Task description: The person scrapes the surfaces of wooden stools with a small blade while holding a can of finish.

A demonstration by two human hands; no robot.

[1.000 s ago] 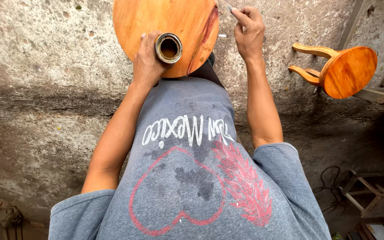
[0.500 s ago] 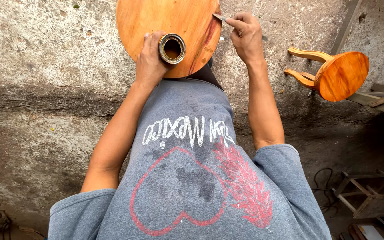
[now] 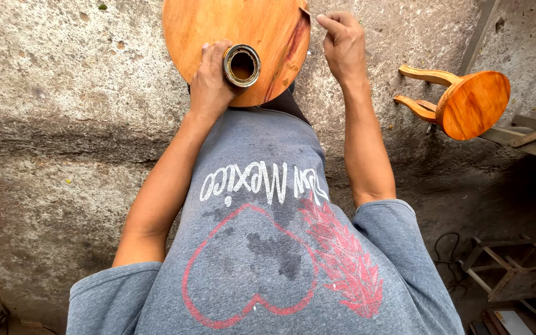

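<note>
Rough concrete floor w/ a finished stool (image 3: 460, 102) beyond: left hand (image 3: 209, 80) grips small open can (image 3: 241, 65) on round wooden seat (image 3: 237, 31), right hand (image 3: 342, 43) pinches sth thin at seat edge; looks mid-coating, reload needed.

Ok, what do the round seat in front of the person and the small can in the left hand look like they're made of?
The round seat looks like solid wood with a glossy orange finish: visible grain and a dark reddish streak near the edge. The small can, held by the left hand, appears to be metal, with a dull silvery rim stained brown inside. The right hand pinches something thin at the seat's edge.
</note>
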